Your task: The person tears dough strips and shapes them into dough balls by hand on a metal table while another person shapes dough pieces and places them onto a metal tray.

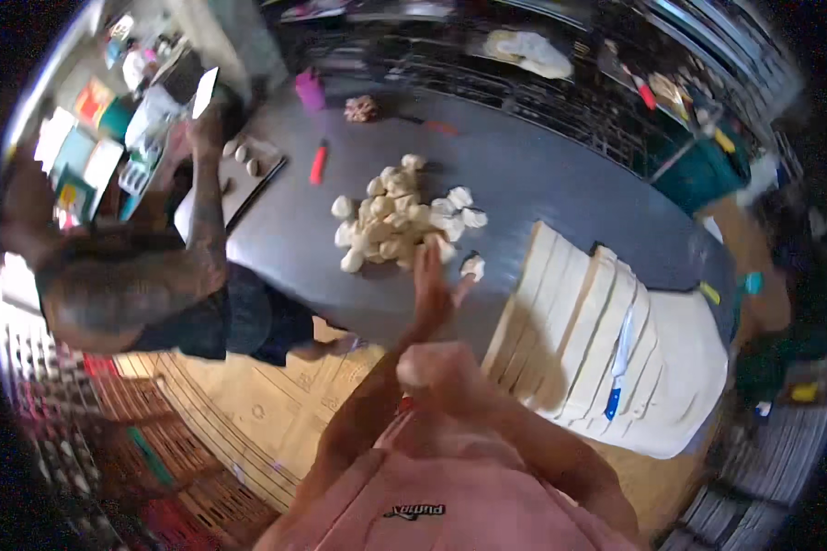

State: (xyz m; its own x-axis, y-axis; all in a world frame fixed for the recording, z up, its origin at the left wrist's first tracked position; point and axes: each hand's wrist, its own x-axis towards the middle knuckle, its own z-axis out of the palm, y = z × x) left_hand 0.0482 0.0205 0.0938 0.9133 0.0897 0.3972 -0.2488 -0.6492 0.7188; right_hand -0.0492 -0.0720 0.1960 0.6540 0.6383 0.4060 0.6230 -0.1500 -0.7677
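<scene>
The person's left hand (432,280) reaches flat and open-fingered across the near edge of the dark bench (542,174), its fingertips touching the near side of a heap of pale dough pieces (400,216) at the bench's middle — 1 stray piece (473,267) lies just right of the hand. The right hand (427,365), drawn close to the body, is closed into a fist; what it holds, if anything, cannot be told. At the bench's right end lies a sheet of dough cut into strips (597,340), a blue-handled knife (618,363) resting on it — a co-worker's arm (207,220) leans over the left edge.

Bare tabletop (524,174) lies open right of the dough-piece pile (400,216); the sliced dough slab (606,340) and a co-worker's arm (202,211) flank it.
</scene>
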